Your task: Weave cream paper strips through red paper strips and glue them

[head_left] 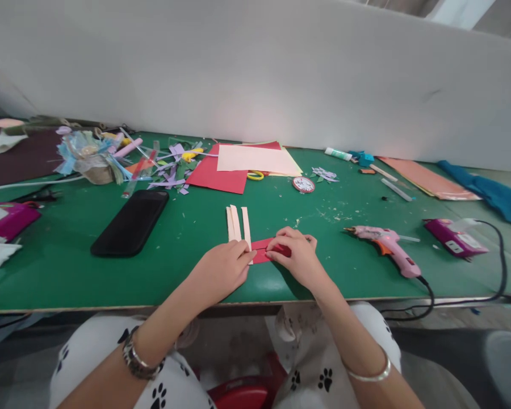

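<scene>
"Green desk (183, 238), pale partition (255, 68) along its back edge. What's at the left?"

"A purple power block (15, 221) at the left edge, then a black phone (130, 223), with paper scraps (170, 173) behind it toward the back edge."

"And at the middle?"

"Near the front edge, pale strips (235, 221) stand out beyond the left hand (221, 270), pointing toward the back edge. That hand's fingertips press on the rightmost strip, where it meets the left end of some red paper (260, 255). Whether the thumb pinches from below, I can't tell."

"So the red paper sits between the hands?"

"Yes, flat on the desk, just in from the front edge. The right hand (293, 253) grasps it, thumb and forefinger brought together on it, palm partly covering its far end."

"Which step would you call that?"

"Lining up or folding the paper by hand, I'd judge. The glue gun (385, 238) lies untouched toward the right edge, short of another purple block (455, 236)."

"What does the next move call for?"

"Steady pressure from the left fingertips, I'd say, and a light, exact pinch on the right, so the strip doesn't skew."
</scene>
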Tool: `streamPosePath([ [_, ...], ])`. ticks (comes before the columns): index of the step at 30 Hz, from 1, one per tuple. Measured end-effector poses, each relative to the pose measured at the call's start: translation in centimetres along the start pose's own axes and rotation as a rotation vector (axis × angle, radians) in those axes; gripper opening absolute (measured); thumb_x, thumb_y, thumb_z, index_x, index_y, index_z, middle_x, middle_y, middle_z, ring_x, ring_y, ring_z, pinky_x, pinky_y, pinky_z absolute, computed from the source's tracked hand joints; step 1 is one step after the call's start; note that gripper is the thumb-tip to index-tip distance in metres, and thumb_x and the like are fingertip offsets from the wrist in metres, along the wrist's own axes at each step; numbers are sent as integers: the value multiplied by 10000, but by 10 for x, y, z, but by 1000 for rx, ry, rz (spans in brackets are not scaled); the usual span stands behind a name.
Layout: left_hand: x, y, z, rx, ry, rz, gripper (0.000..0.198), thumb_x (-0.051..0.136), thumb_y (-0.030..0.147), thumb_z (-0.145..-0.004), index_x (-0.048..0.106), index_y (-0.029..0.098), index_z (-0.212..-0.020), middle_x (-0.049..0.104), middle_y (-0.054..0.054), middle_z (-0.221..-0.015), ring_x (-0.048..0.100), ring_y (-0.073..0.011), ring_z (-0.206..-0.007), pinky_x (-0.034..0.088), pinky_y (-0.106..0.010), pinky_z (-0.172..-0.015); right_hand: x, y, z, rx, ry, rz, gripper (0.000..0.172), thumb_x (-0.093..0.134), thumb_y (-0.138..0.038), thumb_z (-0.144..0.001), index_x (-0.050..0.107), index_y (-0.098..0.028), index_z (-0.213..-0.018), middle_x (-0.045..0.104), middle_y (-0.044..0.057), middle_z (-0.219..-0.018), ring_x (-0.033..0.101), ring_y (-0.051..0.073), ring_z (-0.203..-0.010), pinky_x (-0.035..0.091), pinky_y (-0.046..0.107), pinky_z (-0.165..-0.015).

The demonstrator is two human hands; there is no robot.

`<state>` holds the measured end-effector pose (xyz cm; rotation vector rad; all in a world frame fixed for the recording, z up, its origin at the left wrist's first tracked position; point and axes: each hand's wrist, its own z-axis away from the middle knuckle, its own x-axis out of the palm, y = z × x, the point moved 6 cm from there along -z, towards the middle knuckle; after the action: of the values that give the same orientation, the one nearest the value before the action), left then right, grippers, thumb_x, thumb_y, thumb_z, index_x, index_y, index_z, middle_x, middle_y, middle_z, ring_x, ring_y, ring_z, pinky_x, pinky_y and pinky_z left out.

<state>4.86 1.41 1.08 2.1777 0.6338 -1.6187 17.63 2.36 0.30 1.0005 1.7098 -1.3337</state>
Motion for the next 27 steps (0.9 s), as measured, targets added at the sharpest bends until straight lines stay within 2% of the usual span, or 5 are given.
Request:
streamPosePath([
  [6, 1, 0, 0, -5, -18, 18, 193, 426, 103, -801, 592, 106, -899, 555, -52, -774, 531, -162, -670, 453, -281, -597, -1, -14, 6, -286, 61, 211, 146, 504, -212, -814, 602, -215, -706, 626, -16, -773, 529, 131, -742, 313, 306, -792],
  [9, 0, 0, 0, -6, -15, 10, 188, 437, 109, -800, 597, 110, -899, 547, -45, -748, 528, -161, -656, 455, -279, -590, -1, -22, 10, -389, 141, 389, 225, 435, -161, -838, 596, -208, -688, 633, -2, -781, 521, 141, -735, 269, 340, -900],
  [12, 0, 0, 0, -6, -10, -5, 181, 450, 109, -795, 603, 112, -893, 546, -42, -734, 529, -163, -653, 457, -278, -584, -2, -26, 11, -435, 181, 434, 239, 410, -145, -842, 590, -204, -696, 630, 7, -826, 524, 146, -757, 233, 367, -938],
  [22, 1, -1, 1, -13, -36, 18, 209, 441, 105, -800, 588, 110, -948, 578, -60, -827, 556, -179, -721, 467, -295, -621, -6, 1, 2, -255, 127, -20, 164, 427, -157, -799, 530, -183, -673, 557, 38, -775, 508, 142, -723, 399, 282, -703],
  [27, 0, 0, 0, -17, -29, 21, 196, 428, 100, -797, 595, 108, -901, 566, -54, -778, 536, -161, -674, 449, -273, -596, -1, -2, 3, -185, 30, -80, 58, 536, -260, -775, 571, -221, -750, 558, 13, -846, 524, 151, -825, 342, 355, -815],
])
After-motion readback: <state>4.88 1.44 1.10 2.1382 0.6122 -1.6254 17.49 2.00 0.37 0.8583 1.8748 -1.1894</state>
